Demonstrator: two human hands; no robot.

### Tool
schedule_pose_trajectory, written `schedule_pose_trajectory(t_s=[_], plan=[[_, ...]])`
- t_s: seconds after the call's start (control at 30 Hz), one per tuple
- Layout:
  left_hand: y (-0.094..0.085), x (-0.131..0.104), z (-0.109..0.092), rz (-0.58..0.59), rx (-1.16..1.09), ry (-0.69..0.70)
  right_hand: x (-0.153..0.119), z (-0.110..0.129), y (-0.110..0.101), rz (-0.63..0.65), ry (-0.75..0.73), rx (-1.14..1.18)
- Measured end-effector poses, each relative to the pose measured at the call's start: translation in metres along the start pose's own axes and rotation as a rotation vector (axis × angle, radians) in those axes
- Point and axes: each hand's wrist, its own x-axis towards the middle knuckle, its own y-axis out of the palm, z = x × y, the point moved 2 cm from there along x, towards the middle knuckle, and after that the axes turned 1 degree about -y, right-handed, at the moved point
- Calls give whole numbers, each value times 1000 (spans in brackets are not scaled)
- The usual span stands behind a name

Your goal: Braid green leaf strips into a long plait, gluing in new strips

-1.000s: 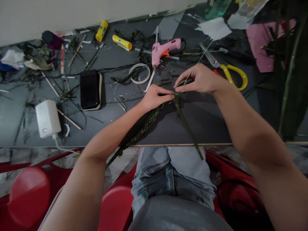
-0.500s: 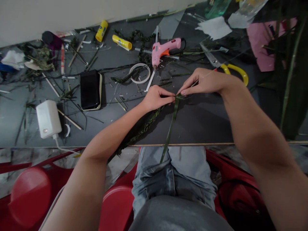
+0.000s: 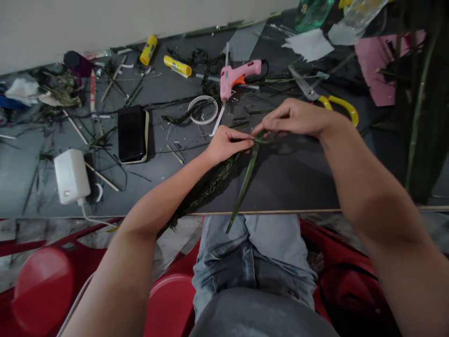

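Observation:
My left hand (image 3: 228, 144) pinches the end of a dark green leaf braid (image 3: 217, 180) between thumb and fingertips. The braid trails down under my forearm to the table's front edge. My right hand (image 3: 289, 117) is close beside it, fingers closed on leaf strips at the braid's end; motion smears its fingertips. From that spot a loose green leaf strip (image 3: 244, 185) hangs down past the table edge, over the jeans.
Beyond my hands lie a pink glue gun (image 3: 231, 79), a tape ring (image 3: 203, 110) and yellow-handled scissors (image 3: 336, 105). Leftward are a black phone-like object (image 3: 131, 135), a white adapter (image 3: 71, 175), glue sticks (image 3: 177, 65) and leaf scraps. Pink paper (image 3: 375, 70) is at right.
My right fingers have shifted slightly at the braid's end. The hanging leaf strip has swung left and shows its broader side. My left hand keeps its pinch.

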Motion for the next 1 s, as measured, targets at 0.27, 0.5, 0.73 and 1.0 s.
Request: schedule_pose_trajectory(t_s=[0.27, 0.5, 0.73, 1.0], plan=[[-10, 7, 15, -430, -199, 18, 18, 0, 30, -553, 103, 321], [-11, 7, 14, -449, -188, 19, 17, -8, 39, -542, -168, -8], [-11, 9, 15, -393, -195, -27, 17, -10, 34, -585, -164, -64], [-12, 11, 17, -360, -243, -43, 21, -14, 34, -526, -179, -88]])
